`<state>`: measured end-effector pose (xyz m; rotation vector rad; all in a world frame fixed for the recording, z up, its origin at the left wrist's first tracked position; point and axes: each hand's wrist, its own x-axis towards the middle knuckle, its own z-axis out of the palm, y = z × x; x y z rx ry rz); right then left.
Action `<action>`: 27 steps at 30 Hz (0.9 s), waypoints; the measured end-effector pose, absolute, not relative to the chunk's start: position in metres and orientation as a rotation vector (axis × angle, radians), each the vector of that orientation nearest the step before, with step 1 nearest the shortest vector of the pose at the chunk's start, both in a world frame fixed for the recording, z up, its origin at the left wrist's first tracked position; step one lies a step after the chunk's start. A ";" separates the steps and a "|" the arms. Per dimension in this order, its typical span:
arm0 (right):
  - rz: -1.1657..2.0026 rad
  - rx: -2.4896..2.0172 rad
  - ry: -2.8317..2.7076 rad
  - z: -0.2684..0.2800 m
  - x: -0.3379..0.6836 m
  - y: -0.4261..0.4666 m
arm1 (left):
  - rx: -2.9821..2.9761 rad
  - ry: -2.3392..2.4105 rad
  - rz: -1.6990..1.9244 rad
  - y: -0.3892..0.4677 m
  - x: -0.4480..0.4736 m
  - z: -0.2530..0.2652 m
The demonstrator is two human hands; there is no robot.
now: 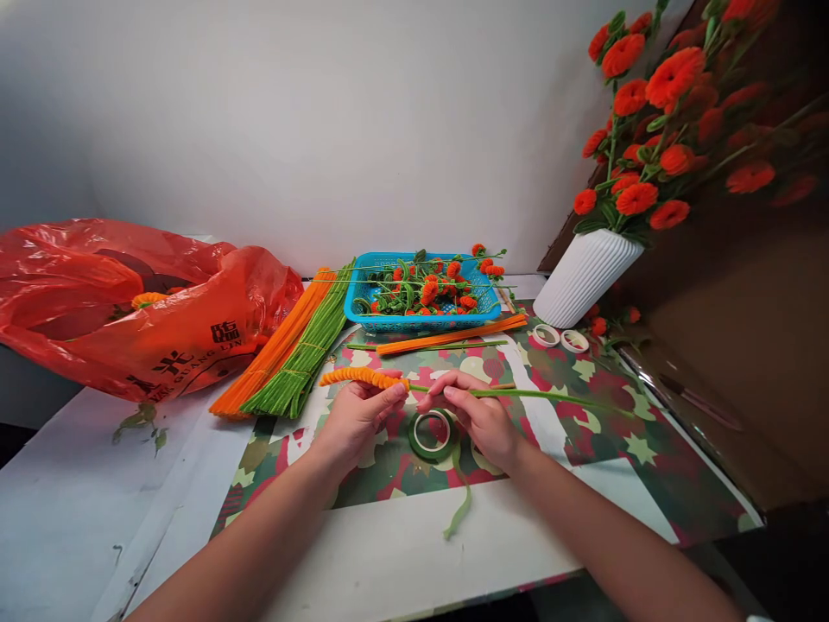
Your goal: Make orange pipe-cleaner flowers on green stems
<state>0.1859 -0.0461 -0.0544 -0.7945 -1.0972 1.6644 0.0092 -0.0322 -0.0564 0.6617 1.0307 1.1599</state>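
The left forearm (252, 529) and right forearm (612, 531), both bare, slant inward and converge. The left hand (358, 415) pinches with its thumb (387, 398) pointing toward the right hand (487, 421), which stands just apart, its fingers (455, 378) bent in a pinch too.

Pale wall (337, 121) softly lit, duller at left. Glare on red bag (181, 315). Brown panel (744, 345) deeply shaded; outermost flowers (749, 176) blurred. Wide-angle stretch near edges.
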 end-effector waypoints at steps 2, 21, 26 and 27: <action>1.658 -0.805 -1.103 -0.054 0.185 -0.047 | 0.654 1.042 1.159 -0.033 0.011 -0.056; 1.608 -0.776 -1.119 -0.055 0.182 -0.049 | 0.603 0.956 1.212 -0.036 0.013 -0.053; 1.563 -0.773 -1.122 -0.055 0.183 -0.048 | 0.578 1.009 1.274 -0.033 0.011 -0.051; 1.564 -0.776 -1.126 -0.056 0.184 -0.048 | 0.587 1.015 1.272 -0.033 0.011 -0.051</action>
